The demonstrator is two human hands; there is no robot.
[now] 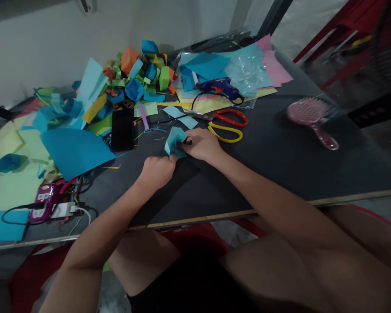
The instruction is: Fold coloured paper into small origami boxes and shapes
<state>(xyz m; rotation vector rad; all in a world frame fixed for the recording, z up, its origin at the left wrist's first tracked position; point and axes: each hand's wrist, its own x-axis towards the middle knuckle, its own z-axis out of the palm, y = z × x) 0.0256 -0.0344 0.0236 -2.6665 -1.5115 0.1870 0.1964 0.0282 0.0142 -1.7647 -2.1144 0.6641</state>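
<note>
Between my two hands, a folded light-blue piece of paper (173, 141) stands just above the dark tabletop. My left hand (159, 171) is closed, its fingertips pinching the paper's lower edge. From the other side, the closed fingers of my right hand (202, 144) grip the paper's right edge. Just beyond my right hand lie scissors (230, 126) with one red and one yellow handle loop. A flat light-blue paper strip (181, 117) and a purple stick (144, 117) rest behind the folded paper. My fingers hide part of the paper.
Folded colored paper pieces (133, 74) are heaped at the back. A blue glue gun (221, 88) lies on paper sheets. Left are a black phone (122, 129), a blue sheet (76, 150) and a purple power box (45, 202) with cables. A pink hairbrush (313, 117) lies right.
</note>
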